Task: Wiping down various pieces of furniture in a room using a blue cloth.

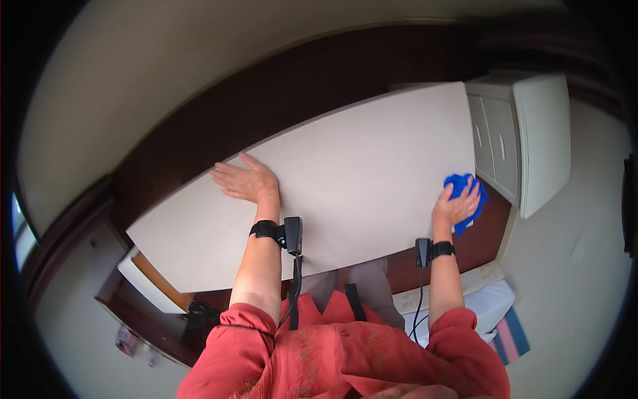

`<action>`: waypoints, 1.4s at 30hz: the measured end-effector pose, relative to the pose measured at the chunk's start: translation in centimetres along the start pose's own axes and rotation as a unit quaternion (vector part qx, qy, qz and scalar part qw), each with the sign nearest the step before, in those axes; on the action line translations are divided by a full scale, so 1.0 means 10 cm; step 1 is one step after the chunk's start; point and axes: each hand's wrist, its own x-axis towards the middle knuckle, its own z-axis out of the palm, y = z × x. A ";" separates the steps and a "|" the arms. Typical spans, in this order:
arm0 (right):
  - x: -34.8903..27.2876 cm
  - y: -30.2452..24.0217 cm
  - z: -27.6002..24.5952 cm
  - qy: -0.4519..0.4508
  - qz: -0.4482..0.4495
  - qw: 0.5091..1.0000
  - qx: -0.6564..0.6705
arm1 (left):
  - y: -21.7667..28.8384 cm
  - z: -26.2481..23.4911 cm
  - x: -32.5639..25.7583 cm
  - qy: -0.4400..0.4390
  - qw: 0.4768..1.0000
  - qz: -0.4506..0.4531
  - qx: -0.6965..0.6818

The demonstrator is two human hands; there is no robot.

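A long white tabletop [352, 179] stretches across in front of me. Near its far left edge my left hand [249, 181] lies flat, palm down, with the fingers apart and nothing in it. At the right end of the tabletop, my right hand [457, 205] presses on a crumpled blue cloth [480, 194]. Part of the cloth hangs over the table's right edge; the rest is hidden under the palm and fingers. A black strap with a small box and cable sits on each forearm.
Beyond the right end stands a white cabinet [495, 136] with drawers. A pulled-out drawer [154, 282] shows below the tabletop's left end. Dark wood panelling [279, 83] runs along the wall behind. White bedding [465, 309] lies at the lower right.
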 end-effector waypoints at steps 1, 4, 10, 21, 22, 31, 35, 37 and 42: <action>-0.04 0.09 -0.06 0.023 0.012 1.000 -0.001 | 0.11 -0.03 -0.03 -0.001 1.000 0.000 -0.001; -0.01 0.08 -0.11 0.063 0.082 0.995 -0.006 | 0.43 -0.12 -0.10 0.001 0.995 0.096 -0.021; 0.67 -0.67 -0.18 0.073 0.016 0.997 0.002 | 0.43 -0.15 -0.30 -0.012 0.987 0.161 -0.009; 0.70 -2.53 -0.85 -0.367 -0.223 0.902 0.041 | 0.34 -0.18 -0.31 0.001 0.977 0.207 -0.044; 0.65 -2.73 -0.80 -0.418 -0.241 0.872 0.075 | 0.34 -0.17 -0.31 0.004 0.976 0.212 -0.047; 0.61 -3.87 -0.71 -0.656 -0.309 0.657 0.207 | 0.32 -0.28 -0.12 0.017 0.979 0.198 -0.039; 0.74 -3.44 -0.63 -0.635 -0.319 0.679 0.187 | 0.19 -0.26 -0.07 0.028 0.980 0.194 -0.032; 0.99 -3.00 -0.69 -0.642 -0.268 0.703 0.146 | 0.17 -0.26 -0.05 0.028 0.981 0.193 -0.018; 1.64 -1.82 -0.42 -0.574 -0.183 0.797 0.033 | 0.13 -0.26 0.01 0.042 0.981 0.189 -0.009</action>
